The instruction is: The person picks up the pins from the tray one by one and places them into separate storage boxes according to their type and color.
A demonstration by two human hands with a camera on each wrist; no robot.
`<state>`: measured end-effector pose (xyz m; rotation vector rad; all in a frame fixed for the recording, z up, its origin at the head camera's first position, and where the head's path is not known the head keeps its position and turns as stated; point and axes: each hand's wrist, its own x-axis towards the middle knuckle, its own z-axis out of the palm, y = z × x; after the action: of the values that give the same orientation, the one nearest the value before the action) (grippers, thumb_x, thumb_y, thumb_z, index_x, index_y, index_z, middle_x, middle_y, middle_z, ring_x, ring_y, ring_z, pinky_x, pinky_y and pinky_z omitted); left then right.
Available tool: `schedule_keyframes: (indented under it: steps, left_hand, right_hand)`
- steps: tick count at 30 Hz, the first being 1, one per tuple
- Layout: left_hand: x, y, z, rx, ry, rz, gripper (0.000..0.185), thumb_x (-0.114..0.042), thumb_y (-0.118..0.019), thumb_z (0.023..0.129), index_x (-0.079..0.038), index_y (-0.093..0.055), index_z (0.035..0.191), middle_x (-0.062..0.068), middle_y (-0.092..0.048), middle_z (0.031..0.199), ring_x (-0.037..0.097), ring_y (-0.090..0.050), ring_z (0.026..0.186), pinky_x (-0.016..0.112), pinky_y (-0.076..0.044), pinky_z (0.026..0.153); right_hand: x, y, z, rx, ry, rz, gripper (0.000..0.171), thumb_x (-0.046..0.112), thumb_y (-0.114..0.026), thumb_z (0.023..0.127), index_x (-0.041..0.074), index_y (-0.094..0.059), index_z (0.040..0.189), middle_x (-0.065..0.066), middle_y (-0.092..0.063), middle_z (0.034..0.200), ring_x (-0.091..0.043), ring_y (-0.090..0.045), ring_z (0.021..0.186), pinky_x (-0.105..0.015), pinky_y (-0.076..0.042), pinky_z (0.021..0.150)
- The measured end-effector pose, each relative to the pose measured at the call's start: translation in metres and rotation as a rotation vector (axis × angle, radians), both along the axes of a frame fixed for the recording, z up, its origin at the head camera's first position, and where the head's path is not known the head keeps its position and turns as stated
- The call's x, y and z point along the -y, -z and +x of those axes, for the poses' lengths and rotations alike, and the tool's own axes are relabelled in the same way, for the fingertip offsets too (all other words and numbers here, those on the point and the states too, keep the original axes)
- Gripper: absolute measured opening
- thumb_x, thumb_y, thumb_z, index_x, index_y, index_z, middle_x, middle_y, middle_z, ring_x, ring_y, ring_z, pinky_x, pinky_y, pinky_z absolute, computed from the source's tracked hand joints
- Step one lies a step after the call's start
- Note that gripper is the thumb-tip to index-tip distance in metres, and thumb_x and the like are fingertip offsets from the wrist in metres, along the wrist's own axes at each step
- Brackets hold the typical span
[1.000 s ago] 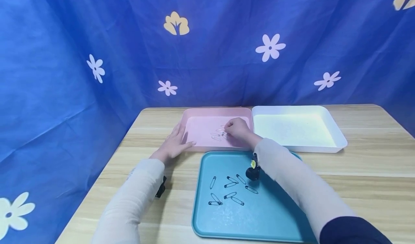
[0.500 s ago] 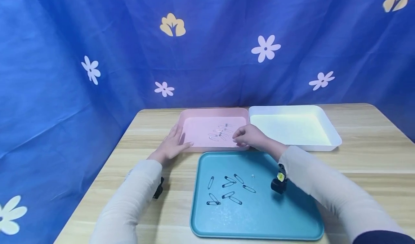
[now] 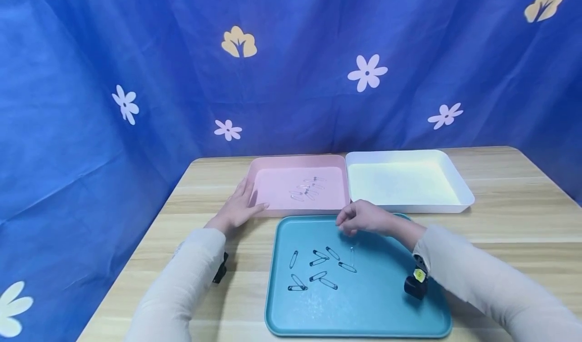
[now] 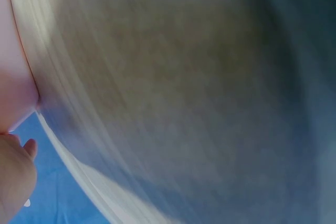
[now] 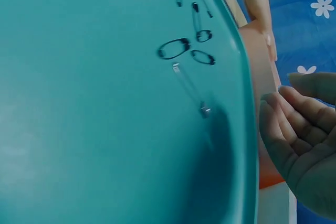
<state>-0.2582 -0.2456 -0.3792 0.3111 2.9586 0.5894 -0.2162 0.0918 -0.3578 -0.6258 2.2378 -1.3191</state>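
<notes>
My left hand (image 3: 233, 211) rests with extended fingers against the left side of the pink tray (image 3: 273, 212). Inside that tray lies a loose cluster of silver safety pins (image 3: 309, 192). Over the far edge of the teal tray (image 3: 382, 301) hovers my right hand (image 3: 366, 217), its fingers loosely bent; a gap shows between thumb and fingers in the right wrist view, with nothing held. Below it on the teal tray is one silver safety pin (image 5: 189, 87). Several black safety pins (image 3: 347, 267) lie scattered to its left. Part of my left hand (image 4: 16, 177) shows in the left wrist view.
A white tray (image 3: 454, 206) stands right of the pink one, both at the back of the wooden table (image 3: 509, 231). Behind the table hangs a blue curtain (image 3: 291, 89) with flower prints. The teal tray sits in front of both trays.
My right hand has drawn back from the silver pins in the pink tray, moving right and nearer to above the teal tray. The silver pin there has come into view. My left hand stays put.
</notes>
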Motion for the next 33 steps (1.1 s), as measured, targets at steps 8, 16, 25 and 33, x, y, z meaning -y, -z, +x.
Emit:
schedule_keyframes:
  steps: [8, 16, 25, 33]
  left_hand:
    - [-0.002, 0.0, 0.003, 0.01, -0.009, 0.003, 0.089, -0.056, -0.044, 0.08, -0.008, 0.004, 0.138, 0.014, 0.008, 0.142, 0.037, -0.003, 0.127, 0.056, -0.01, 0.097]
    - [-0.002, -0.002, 0.003, 0.006, -0.002, 0.0, 0.088, -0.054, -0.044, 0.081, -0.007, 0.004, 0.138, 0.015, 0.008, 0.142, 0.037, -0.003, 0.127, 0.055, -0.009, 0.097]
    - [0.001, -0.001, 0.004, 0.005, 0.003, 0.013, 0.092, -0.062, -0.041, 0.078, -0.008, 0.005, 0.138, 0.016, 0.008, 0.142, 0.039, -0.006, 0.126, 0.057, -0.012, 0.096]
    - [-0.002, -0.002, 0.002, 0.015, -0.001, 0.018, 0.094, -0.063, -0.041, 0.077, -0.01, 0.007, 0.138, 0.013, 0.011, 0.142, 0.038, -0.005, 0.126, 0.055, -0.011, 0.097]
  right_hand:
    - [-0.018, 0.016, 0.012, -0.06, -0.085, 0.081, 0.014, 0.008, -0.063, 0.075, 0.002, -0.066, 0.087, -0.001, -0.062, 0.075, -0.014, -0.053, 0.063, -0.029, -0.046, 0.058]
    - [-0.021, 0.023, 0.016, -0.125, -0.132, 0.115, 0.019, 0.003, -0.066, 0.07, 0.004, -0.065, 0.089, 0.0, -0.062, 0.08, -0.011, -0.055, 0.067, -0.024, -0.047, 0.058]
    - [-0.02, 0.028, 0.022, -0.263, -0.214, 0.175, 0.016, 0.002, -0.068, 0.068, 0.009, -0.065, 0.082, 0.006, -0.055, 0.079, -0.008, -0.051, 0.071, -0.021, -0.045, 0.065]
    - [-0.02, 0.031, 0.021, -0.275, -0.229, 0.183, 0.01, 0.002, -0.067, 0.07, 0.012, -0.063, 0.07, 0.009, -0.051, 0.072, -0.006, -0.048, 0.066, -0.021, -0.045, 0.061]
